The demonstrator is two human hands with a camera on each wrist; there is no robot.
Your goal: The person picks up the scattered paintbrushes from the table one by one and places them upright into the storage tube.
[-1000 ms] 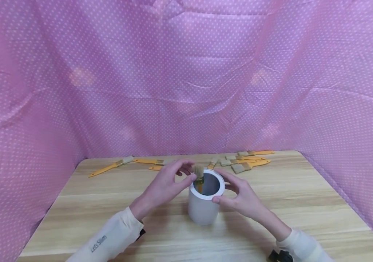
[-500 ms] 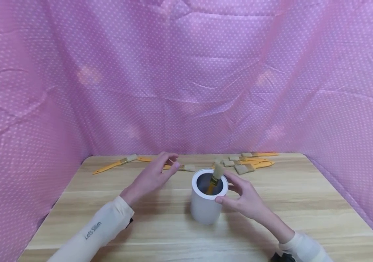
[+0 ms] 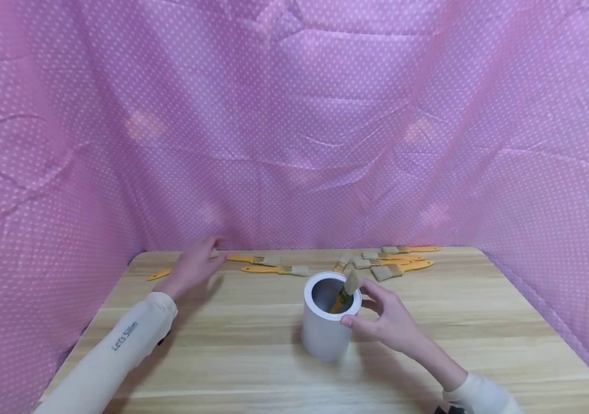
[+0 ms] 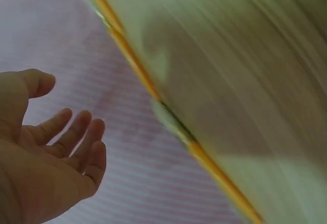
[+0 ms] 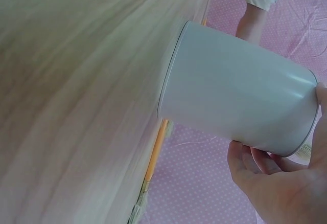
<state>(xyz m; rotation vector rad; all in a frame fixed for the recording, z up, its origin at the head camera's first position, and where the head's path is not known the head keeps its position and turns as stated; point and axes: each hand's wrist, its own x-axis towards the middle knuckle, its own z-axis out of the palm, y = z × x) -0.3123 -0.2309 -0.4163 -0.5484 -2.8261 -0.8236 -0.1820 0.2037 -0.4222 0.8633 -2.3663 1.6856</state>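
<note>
A white can stands upright on the wooden table. My right hand grips its upper right side, thumb on the near rim and fingers behind. One paintbrush leans inside the can, bristles up above the rim; its handle end is hidden. My left hand hovers over another paintbrush at the table's far left and covers its middle, leaving the yellow handle showing. In the left wrist view the left hand has loosely bent fingers with nothing between them, apart from a paintbrush on the table.
Two paintbrushes, one farther back and one nearer, lie left of the can. Behind it lies a paintbrush, with several more grouped at the back right. Pink dotted cloth hangs around the table's back and sides.
My left hand has let go of the paintbrush in the can and moved left to the far-left paintbrush. The brush in the can has tipped to the right. My right hand keeps its grip.
</note>
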